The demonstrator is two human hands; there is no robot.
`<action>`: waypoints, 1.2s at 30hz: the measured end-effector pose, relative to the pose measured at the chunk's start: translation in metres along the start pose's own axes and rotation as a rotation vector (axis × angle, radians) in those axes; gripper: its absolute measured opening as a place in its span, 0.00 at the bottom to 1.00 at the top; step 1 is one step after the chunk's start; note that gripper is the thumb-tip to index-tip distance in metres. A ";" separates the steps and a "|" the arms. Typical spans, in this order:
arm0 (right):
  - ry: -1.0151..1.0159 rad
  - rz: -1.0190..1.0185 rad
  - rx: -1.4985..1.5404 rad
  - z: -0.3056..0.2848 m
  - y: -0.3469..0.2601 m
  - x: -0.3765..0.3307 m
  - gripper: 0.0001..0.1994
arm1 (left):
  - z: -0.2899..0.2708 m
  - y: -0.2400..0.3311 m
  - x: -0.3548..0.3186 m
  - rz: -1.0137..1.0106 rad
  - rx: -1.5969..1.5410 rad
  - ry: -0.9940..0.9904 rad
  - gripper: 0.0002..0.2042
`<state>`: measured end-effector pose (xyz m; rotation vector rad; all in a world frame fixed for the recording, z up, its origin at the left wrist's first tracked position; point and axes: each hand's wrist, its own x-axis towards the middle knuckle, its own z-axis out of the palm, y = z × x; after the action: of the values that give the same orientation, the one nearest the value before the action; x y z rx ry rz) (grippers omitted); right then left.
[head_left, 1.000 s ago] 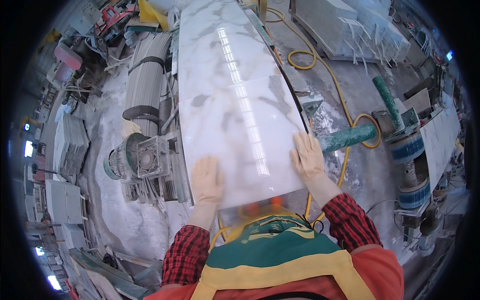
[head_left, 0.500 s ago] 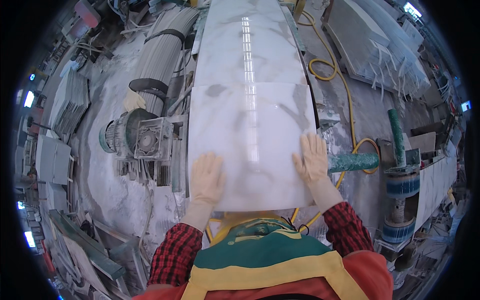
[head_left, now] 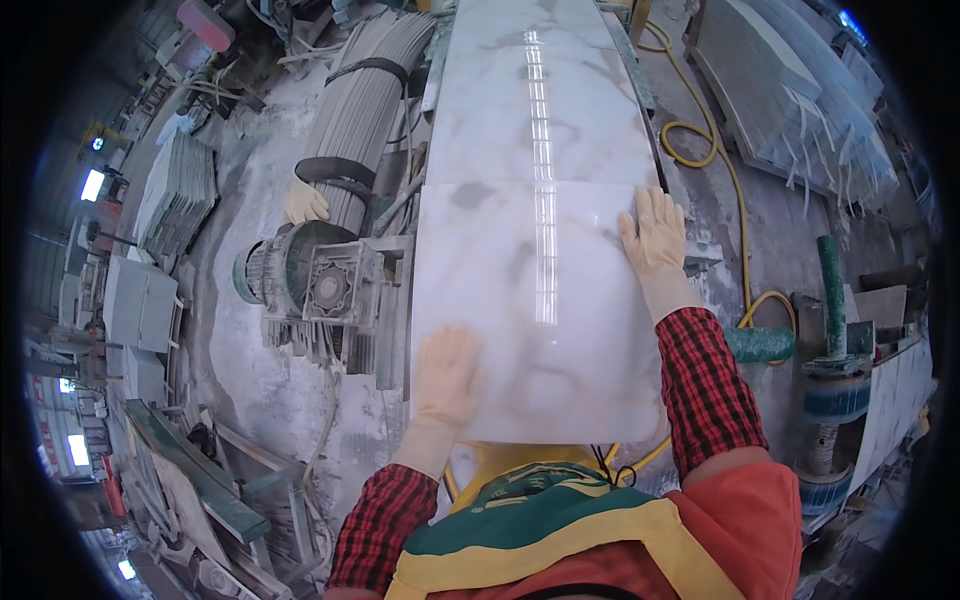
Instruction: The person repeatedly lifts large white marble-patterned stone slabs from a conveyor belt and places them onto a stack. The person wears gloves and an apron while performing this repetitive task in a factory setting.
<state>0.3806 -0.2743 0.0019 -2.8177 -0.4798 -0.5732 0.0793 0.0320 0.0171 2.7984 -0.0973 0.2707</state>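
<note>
Over on the left, a stack of grey slabs is leaning by the dusty floor, and beside it a grey motor is sitting against the side of the machine, with a bundle of strips lying above it. A spare glove is resting on that bundle.

Moving across, the person's left hand is lying flat, fingers spread, on the near left corner of the white marble tile. It is pressing on the top face, not clasping anything. The tile is lying face up on the bed of the machine, its far edge butting against a longer marble slab that is running straight away from the person. The tile's long axis is pointing the same way, directly ahead of the body.

The right hand is reaching further out, also open and flat, palm on the tile's right edge near the far corner. So the left hand is sitting nearer the body and the right nearer the joint between the two pieces.

Further right, a yellow hose is snaking over the floor past a green roller.
</note>
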 end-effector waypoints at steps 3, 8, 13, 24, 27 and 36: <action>0.115 -0.033 -0.013 -0.007 0.001 -0.013 0.26 | 0.000 0.003 0.002 0.024 0.018 0.018 0.26; 0.098 -0.122 0.071 -0.044 -0.003 -0.130 0.30 | 0.000 0.007 0.000 0.025 0.006 0.024 0.26; -0.100 -0.054 0.157 -0.116 -0.022 -0.257 0.32 | 0.004 0.005 -0.008 0.006 0.058 0.024 0.27; -0.137 0.050 0.290 -0.134 -0.019 -0.308 0.35 | 0.005 0.001 -0.036 0.053 0.191 0.074 0.29; -0.165 0.080 0.304 -0.138 -0.021 -0.310 0.35 | -0.006 0.001 -0.061 0.065 0.162 -0.005 0.29; -0.044 0.074 0.333 -0.124 -0.021 -0.322 0.32 | -0.012 -0.020 -0.084 0.139 0.086 -0.093 0.28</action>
<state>0.0510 -0.3768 -0.0159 -2.5217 -0.4314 -0.3770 -0.0027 0.0579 0.0053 2.8942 -0.3103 0.1806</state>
